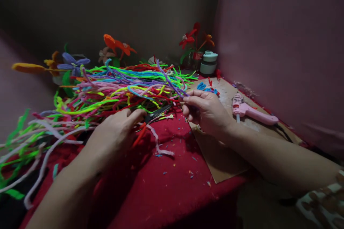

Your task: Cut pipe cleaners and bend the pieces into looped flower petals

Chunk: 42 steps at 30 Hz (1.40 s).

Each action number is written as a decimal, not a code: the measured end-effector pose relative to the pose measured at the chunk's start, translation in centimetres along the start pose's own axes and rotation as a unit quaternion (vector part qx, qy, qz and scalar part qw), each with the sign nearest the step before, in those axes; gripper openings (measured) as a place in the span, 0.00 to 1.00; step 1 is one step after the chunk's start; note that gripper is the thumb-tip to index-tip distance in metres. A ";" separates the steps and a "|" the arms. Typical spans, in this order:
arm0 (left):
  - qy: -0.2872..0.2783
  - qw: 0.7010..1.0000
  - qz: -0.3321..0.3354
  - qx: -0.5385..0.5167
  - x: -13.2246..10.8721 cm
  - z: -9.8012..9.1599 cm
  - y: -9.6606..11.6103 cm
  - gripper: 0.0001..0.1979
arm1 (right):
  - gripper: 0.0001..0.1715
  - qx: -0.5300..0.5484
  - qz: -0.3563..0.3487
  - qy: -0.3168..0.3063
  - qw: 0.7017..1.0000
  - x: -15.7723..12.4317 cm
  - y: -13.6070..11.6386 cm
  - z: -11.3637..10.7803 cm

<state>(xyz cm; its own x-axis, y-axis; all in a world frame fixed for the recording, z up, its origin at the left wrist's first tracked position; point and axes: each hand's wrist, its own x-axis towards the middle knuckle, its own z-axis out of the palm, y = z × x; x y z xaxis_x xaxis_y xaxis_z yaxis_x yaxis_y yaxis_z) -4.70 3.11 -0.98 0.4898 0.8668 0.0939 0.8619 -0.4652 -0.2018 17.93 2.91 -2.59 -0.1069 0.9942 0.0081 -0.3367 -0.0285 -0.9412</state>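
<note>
My right hand (205, 111) is closed, pinching a purple pipe cleaner (168, 78) between thumb and fingers. The stem slants up and to the left over the pile. My left hand (119, 125) is closed around a pair of dark scissors (158, 113), its blades pointing right toward my right hand. The handles are mostly hidden by my fingers. Just below the left hand are an orange-red strip and a bent pale pink pipe cleaner (158, 141). Behind both hands lies a large heap of coloured pipe cleaners (118, 86).
A pink glue gun (254, 112) lies on a cardboard sheet (223, 157) at the right, near small blue pieces (205, 87). Pipe-cleaner flowers (118, 46) and a lidded jar (209, 62) stand at the back. Tiny scraps dot the red cloth (172, 186).
</note>
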 end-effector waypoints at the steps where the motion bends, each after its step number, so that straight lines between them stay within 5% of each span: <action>1: 0.010 1.000 -0.002 0.008 0.0 -0.3 -0.1 0.18 | 0.04 0.001 0.008 -0.003 1.000 0.1 0.1 -0.1; 12: 0.038 0.990 0.001 0.137 -0.3 -0.7 0.8 0.21 | 0.05 -0.012 0.050 -0.010 0.999 0.2 0.4 0.1; 42: 0.016 0.994 -0.003 0.111 -0.6 -0.6 1.5 0.23 | 0.08 -0.040 0.059 -0.018 0.997 0.0 0.4 0.3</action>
<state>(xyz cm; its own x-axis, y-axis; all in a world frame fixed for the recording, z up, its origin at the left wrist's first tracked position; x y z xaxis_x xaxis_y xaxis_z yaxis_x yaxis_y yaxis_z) -3.67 1.80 -0.79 0.4911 0.8619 0.1265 0.8166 -0.4049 -0.4113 17.52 2.89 -2.82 -0.1754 0.9800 -0.0941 -0.2449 -0.1360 -0.9600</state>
